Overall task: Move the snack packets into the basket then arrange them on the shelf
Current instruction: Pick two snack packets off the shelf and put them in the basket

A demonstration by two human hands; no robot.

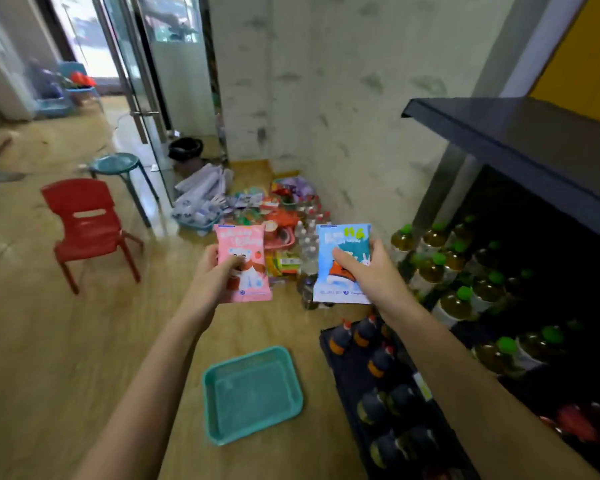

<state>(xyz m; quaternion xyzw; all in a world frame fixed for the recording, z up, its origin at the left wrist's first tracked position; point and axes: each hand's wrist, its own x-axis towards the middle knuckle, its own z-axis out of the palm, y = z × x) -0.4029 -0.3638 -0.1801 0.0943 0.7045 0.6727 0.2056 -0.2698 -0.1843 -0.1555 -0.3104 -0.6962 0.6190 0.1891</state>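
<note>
Each held upright above the floor and the teal basket (252, 393), the pink snack packet (245, 263) in the left hand (215, 271) and the blue snack packet (343, 263) in the right hand (368, 268) look light, soft, puffy and slippery, best pinched flat by an edge.

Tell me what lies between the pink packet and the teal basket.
Head view: only bare wooden floor shows between the pink packet and the teal basket.

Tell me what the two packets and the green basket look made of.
Pink packet and blue packet: likely thin printed plastic film, slightly glossy, puffed with flat sealed edges. Basket: probably moulded plastic, teal, matte, rounded rim.
</note>
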